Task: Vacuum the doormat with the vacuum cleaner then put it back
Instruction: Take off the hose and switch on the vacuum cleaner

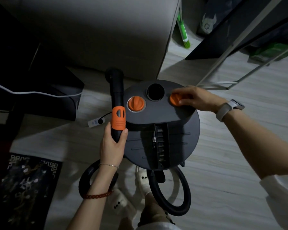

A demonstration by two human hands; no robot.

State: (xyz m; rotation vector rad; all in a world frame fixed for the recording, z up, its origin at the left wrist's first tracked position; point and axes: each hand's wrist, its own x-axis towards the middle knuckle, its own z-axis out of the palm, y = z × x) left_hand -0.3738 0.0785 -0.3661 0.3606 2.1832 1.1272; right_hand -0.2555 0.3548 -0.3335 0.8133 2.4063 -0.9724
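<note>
Nearest the person, the black ribbed hose (178,201) loops on the pale floor around the slippered feet; it looks soft and springy, likely to drag and coil rather than carry weight. Left of the left forearm lies the dark patterned doormat (27,188), flat and well apart from the machine.

The left hand (112,145) is wrapped around the black wand just below its orange grip sleeve (118,119), fingers curled and thumb along the tube. The wand (117,93) is rigid plastic, probably light, and the ribbed sleeve just above the hand seems the natural non-slip hold.

Right of that hand sits the canister vacuum cleaner (165,135), a round grey drum with a recessed carry handle (161,145) down its middle. It is probably the heavy part, best lifted by that handle and not by the hose.

Further out, the right hand (191,98) pinches an orange knob (175,99) on the lid, fingertips bent over it. Left of it are an open black port (155,92) and a second orange cap (136,103); both caps look like hard plastic that turns.
</note>
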